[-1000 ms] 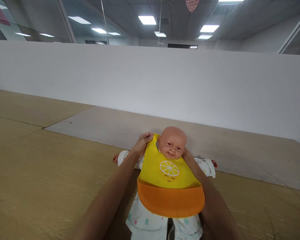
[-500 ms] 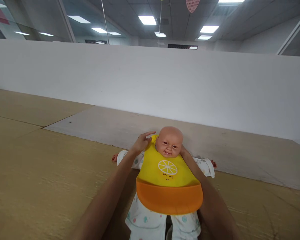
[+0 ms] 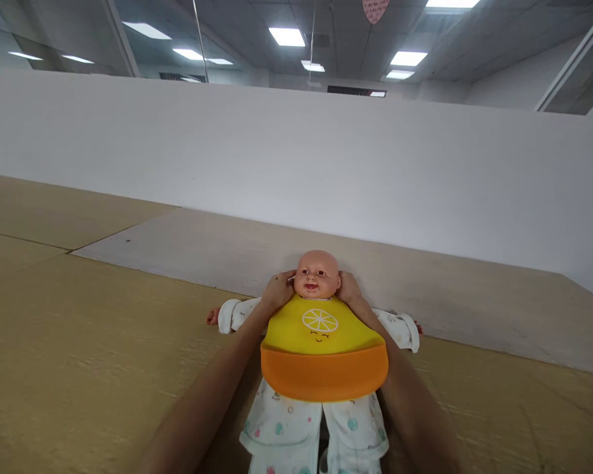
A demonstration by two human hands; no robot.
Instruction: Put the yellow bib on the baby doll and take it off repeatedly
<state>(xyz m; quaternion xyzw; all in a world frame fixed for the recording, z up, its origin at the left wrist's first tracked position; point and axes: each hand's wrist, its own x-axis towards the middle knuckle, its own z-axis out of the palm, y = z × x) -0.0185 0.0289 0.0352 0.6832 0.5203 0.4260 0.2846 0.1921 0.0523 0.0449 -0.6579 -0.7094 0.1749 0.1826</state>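
A baby doll [image 3: 317, 266] lies on its back with its bald head toward the wall and its arms spread. It wears a white patterned outfit [image 3: 281, 421]. Over its chest lies a yellow silicone bib [image 3: 321, 336] with a lemon slice print and an orange catch pocket. My left hand [image 3: 278, 289] is closed beside the doll's neck, at the bib's upper side. On the other side of the neck, my right hand [image 3: 350, 288] is closed in the same way. The fingertips and the bib's strap ends are hidden behind the head.
Under the doll is a tan wooden surface [image 3: 103, 329], with a paler strip [image 3: 217, 243] along the back. A white wall [image 3: 296, 151] rises behind it. Glass panes above the wall show ceiling lights and a pink heart-shaped paper [image 3: 375, 9].
My left hand has brought the yellow strap end behind the neck, out of sight. The doll's head has turned upright. My right hand now shows beside the head.
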